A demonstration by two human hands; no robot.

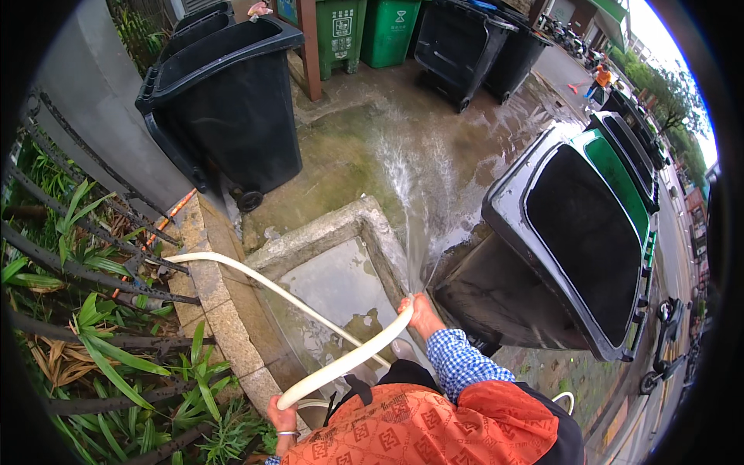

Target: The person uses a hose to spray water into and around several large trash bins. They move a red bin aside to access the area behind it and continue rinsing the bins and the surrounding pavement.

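Observation:
A thick cream-coloured hose curves in front of my body. My right hand is closed around its outlet end, and water sprays from there onto the wet paved ground. Lower left, my left hand, with a bangle at the wrist, grips the same hose further back. Another stretch of the hose runs from the fence over the stone ledge and across a low concrete basin holding shallow water. Close to the right hand is a dark wheeled bin with its lid down.
A black wheeled bin stands open at upper left. Green bins and more black bins line the back. A tiled ledge and metal fence border plants on the left. A person in orange is far off.

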